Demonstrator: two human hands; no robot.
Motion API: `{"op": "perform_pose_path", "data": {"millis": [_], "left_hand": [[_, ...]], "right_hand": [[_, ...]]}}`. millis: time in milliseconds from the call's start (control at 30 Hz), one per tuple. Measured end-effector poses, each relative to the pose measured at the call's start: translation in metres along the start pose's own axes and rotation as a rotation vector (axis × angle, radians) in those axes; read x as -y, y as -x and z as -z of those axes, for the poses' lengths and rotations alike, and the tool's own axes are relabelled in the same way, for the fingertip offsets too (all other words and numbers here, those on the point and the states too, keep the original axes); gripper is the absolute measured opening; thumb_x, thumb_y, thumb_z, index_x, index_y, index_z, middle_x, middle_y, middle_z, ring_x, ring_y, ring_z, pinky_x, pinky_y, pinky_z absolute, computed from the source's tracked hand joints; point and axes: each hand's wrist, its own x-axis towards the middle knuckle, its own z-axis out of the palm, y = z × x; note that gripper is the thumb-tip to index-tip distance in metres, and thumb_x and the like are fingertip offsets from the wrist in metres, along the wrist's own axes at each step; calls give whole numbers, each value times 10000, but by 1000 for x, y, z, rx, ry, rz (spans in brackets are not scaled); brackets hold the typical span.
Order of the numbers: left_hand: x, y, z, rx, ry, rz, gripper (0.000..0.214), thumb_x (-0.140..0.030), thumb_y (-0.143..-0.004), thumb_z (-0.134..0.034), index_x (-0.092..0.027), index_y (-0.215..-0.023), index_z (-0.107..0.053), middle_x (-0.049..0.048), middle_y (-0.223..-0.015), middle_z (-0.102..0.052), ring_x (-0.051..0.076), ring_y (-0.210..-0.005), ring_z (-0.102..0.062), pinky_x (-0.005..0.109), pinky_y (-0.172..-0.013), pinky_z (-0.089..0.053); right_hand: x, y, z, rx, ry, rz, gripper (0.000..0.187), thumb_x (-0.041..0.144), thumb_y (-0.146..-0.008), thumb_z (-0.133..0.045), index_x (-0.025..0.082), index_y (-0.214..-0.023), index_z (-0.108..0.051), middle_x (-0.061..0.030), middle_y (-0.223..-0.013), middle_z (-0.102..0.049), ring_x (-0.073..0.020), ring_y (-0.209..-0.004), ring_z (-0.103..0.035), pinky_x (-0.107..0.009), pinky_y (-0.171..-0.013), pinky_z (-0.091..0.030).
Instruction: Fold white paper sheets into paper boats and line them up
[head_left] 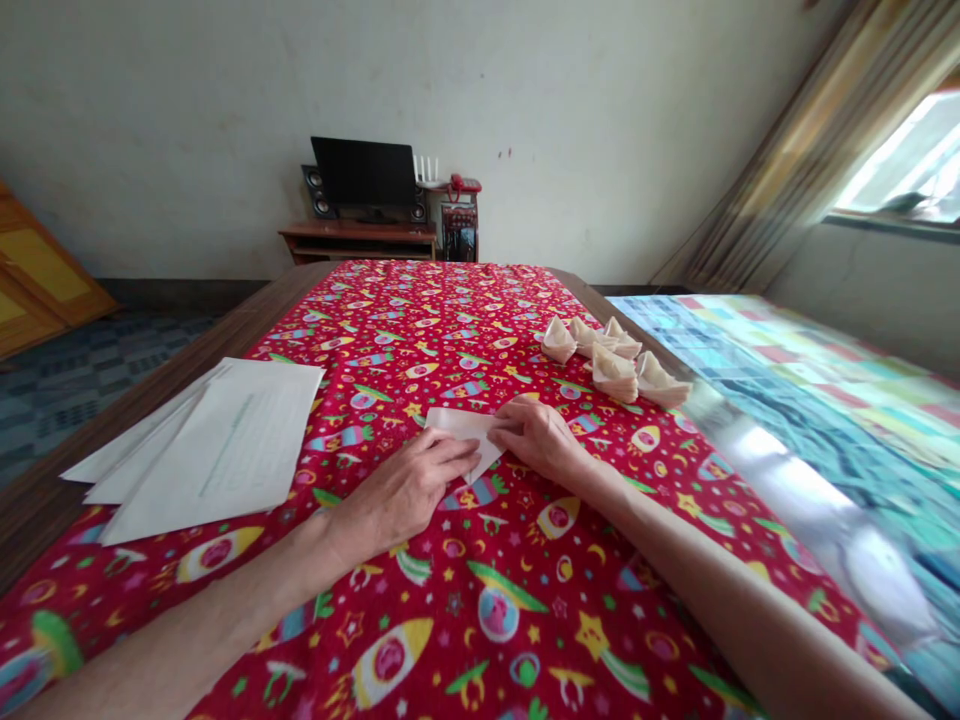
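left hand (420,478): fingers loosely bent, tips resting on small white paper (456,421), no grip visible. right hand (536,432): half-curled, thumb and fingers at paper's right side; can't tell if pinching. paper looks folded, lies flat on red tablecloth (480,590) between the hands. main risk: uneven pressure from the two hands could twist it, so edges misalign. soft cloth probably gives, so a crease may come out blunt; cloth bunching could also drag the paper. further out, folded paper shapes (615,374) sit beyond right hand, likely light; a careless reach could tip them. loose sheets (225,440) at left, fanned, could slide if left arm brushes them.
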Motion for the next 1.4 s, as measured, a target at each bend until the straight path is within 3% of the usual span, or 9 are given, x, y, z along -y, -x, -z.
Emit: {"op": "perform_pose_path", "data": {"millis": [167,333,500,667,800,967,1167,1300,1400], "left_hand": [[7,-3,-3,-100,90,1,340,-76,-899,-420,-166,-1166,-610,70,-1150,-635,181,-1082,-547,339,-940,-487],[27,-19,-7,-224,146,147,224,-154,-838,-583,-187,-1052,-640,46,-999,-651,167,-903,-626,304,-830,-526],[52,-36,-5,-208,13,181,437,-244,-723,-724,-181,-1125,-565,73,-1106,-541,240,-1090,-515,400,-951,-446],[58,-37,1,-100,55,179,218,-271,-754,-697,-167,-926,-613,32,-923,-596,192,-896,-577,312,-804,-471],[56,-35,4,-110,60,217,253,-242,-737,-695,-189,-967,-606,12,-940,-642,190,-904,-593,295,-800,-446],[63,-33,6,-91,132,383,140,-239,-749,-644,-187,-878,-643,-23,-767,-646,139,-701,-599,220,-611,-424],[65,-25,12,-50,86,221,107,-131,-790,-568,-164,-706,-626,-7,-723,-571,120,-694,-554,219,-637,-406],[55,-18,14,-79,-20,72,146,-88,-844,-491,-164,-740,-560,11,-789,-540,140,-775,-535,246,-703,-427],[44,-16,18,-37,-154,32,158,-75,-874,-449,-164,-772,-529,22,-813,-533,164,-828,-521,275,-746,-439]], "right_hand": [[2,-4,-4,28,-38,-40,89,264,-765,-627,190,-806,-653,-18,-800,-624,-143,-724,-559,-226,-636,-389],[2,-6,-7,50,-33,-24,73,280,-747,-642,208,-745,-651,-3,-755,-629,-151,-725,-557,-234,-646,-393],[0,-7,-9,33,-77,-11,67,251,-759,-620,207,-742,-668,-7,-764,-649,-147,-730,-569,-231,-669,-412],[-1,-7,-10,27,-82,34,85,244,-777,-611,207,-782,-687,-13,-777,-660,-141,-713,-576,-221,-653,-412],[-1,-5,-10,0,-66,68,103,221,-782,-613,196,-841,-693,-23,-812,-669,-147,-751,-586,-223,-680,-411],[1,-4,-9,-10,-30,66,98,224,-797,-600,202,-831,-689,-21,-787,-655,-145,-739,-577,-220,-663,-402],[2,-2,-8,-37,26,113,80,210,-817,-589,189,-798,-663,-17,-764,-623,-131,-702,-546,-219,-645,-385],[-4,3,-4,-53,163,248,156,221,-883,-518,187,-785,-636,-26,-767,-592,-141,-745,-513,-235,-672,-375],[-5,8,1,-37,297,355,217,209,-920,-459,184,-793,-634,-44,-780,-581,-160,-786,-487,-253,-683,-372]]}}
